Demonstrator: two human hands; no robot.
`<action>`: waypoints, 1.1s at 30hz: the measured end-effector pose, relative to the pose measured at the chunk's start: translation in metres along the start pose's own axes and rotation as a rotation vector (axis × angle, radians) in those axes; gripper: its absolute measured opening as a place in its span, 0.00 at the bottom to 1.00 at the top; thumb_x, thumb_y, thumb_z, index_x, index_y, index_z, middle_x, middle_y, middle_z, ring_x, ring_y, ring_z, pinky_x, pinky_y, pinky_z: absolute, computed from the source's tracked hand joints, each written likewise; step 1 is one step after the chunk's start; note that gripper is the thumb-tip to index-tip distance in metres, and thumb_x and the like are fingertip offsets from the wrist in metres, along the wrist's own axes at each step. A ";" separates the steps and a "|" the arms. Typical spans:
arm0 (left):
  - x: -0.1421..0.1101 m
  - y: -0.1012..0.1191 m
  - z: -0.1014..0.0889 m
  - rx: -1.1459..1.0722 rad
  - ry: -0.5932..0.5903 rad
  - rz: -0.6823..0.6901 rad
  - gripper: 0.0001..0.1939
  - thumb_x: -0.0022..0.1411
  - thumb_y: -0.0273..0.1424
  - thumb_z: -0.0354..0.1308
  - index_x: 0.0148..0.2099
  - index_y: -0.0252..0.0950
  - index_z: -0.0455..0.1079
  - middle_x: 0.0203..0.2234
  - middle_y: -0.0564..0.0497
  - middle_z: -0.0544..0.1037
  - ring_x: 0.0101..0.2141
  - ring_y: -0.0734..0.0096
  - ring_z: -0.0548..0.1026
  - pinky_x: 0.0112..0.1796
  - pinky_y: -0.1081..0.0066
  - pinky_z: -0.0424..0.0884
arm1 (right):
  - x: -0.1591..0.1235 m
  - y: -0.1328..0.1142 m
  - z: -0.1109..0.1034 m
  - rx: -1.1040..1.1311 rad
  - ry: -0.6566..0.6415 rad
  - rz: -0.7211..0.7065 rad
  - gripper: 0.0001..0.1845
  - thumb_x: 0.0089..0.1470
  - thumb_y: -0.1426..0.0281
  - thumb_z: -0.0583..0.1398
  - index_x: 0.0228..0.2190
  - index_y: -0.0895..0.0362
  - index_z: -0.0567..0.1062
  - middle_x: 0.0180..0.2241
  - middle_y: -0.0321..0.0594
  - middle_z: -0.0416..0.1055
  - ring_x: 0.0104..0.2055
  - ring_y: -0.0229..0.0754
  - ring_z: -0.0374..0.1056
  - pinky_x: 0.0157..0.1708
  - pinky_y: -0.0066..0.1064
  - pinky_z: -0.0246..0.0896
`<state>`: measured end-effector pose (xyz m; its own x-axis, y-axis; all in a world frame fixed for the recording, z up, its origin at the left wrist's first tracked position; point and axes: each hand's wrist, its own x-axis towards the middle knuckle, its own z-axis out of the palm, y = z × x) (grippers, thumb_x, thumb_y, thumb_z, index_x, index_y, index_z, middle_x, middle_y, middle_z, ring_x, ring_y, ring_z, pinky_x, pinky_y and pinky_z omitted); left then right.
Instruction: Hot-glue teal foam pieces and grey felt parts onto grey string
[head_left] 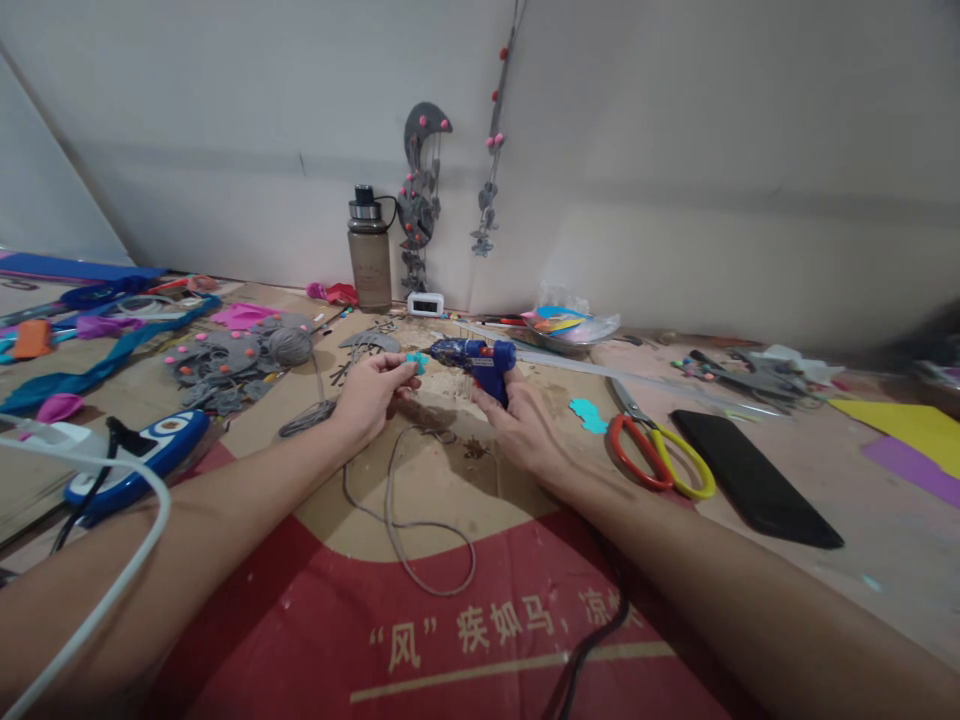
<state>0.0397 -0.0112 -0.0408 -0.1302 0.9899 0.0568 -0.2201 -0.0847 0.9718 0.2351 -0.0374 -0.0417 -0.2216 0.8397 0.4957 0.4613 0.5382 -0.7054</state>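
Note:
My right hand (525,425) grips a blue hot glue gun (476,360), nozzle pointing left. Its tip meets a small teal foam piece (417,362) pinched in the fingers of my left hand (369,395). Both hands hover over a brown cardboard sheet (442,470) with red print. A grey cord (405,520) loops on the cardboard below my left hand. Another teal cut-out (587,414) lies just right of my right hand.
Red-and-yellow scissors (656,450) and a black phone (754,475) lie at the right. Grey felt shapes and a yarn ball (289,345) sit at the left. A bottle (369,250), small clock (425,303) and hanging grey mobile (420,190) stand by the wall. White cable (112,590) crosses my left arm.

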 end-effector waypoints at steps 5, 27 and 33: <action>0.002 -0.002 -0.001 -0.002 -0.010 0.030 0.10 0.44 0.28 0.66 0.29 0.31 0.68 0.19 0.51 0.74 0.18 0.81 0.69 0.18 0.81 0.61 | 0.000 -0.007 -0.002 -0.006 -0.022 0.015 0.18 0.57 0.62 0.53 0.47 0.55 0.70 0.46 0.45 0.71 0.46 0.49 0.66 0.49 0.41 0.57; 0.000 0.002 -0.001 -0.029 -0.036 0.012 0.11 0.44 0.27 0.65 0.32 0.31 0.68 0.19 0.52 0.74 0.17 0.82 0.67 0.20 0.80 0.62 | 0.000 -0.004 -0.001 -0.110 -0.051 0.016 0.19 0.56 0.61 0.52 0.45 0.58 0.69 0.41 0.48 0.72 0.39 0.48 0.67 0.41 0.40 0.61; 0.000 0.003 0.000 -0.033 -0.037 0.013 0.10 0.44 0.26 0.64 0.31 0.31 0.67 0.19 0.52 0.74 0.17 0.82 0.67 0.20 0.81 0.62 | 0.000 -0.005 -0.002 -0.118 -0.062 0.031 0.18 0.56 0.62 0.52 0.43 0.60 0.70 0.38 0.48 0.73 0.36 0.47 0.67 0.40 0.39 0.61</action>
<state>0.0391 -0.0109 -0.0383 -0.0982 0.9921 0.0787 -0.2501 -0.1011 0.9629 0.2344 -0.0402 -0.0375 -0.2569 0.8608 0.4393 0.5661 0.5024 -0.6535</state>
